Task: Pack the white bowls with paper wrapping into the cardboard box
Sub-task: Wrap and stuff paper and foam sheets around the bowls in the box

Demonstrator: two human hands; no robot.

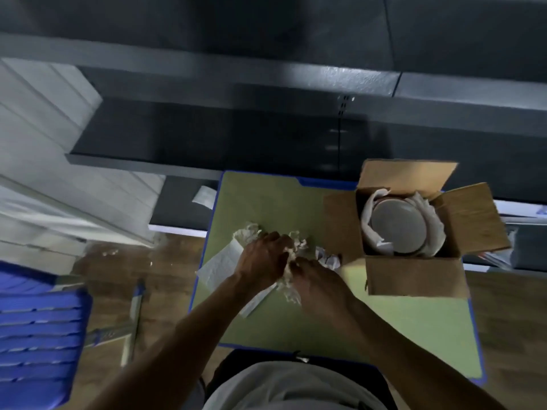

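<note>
- We note the left hand (263, 255) and the right hand (318, 281) close together, fingers of both curled into the crumpled paper (248, 232) on the green table (266, 202).
- The white bowl (398, 227) sits in paper wrapping (370, 210) inside the open cardboard box (414, 276), right of the hands.

There was one cardboard box (414, 276), and inside it one white bowl (398, 224) could be counted, ringed by one paper lining (368, 208). Left of the box were two hands, the left hand (263, 255) and the right hand (316, 279), both gripping one wad of crumpled paper (248, 233), with one small white scrap (327, 258) nearer the box and one flat sheet (219, 267) farther left. One green table (399, 327) bore the box, one blue chair (38, 327) stood far to its left, and one paper slip (204, 196) lay beyond the table.
</note>
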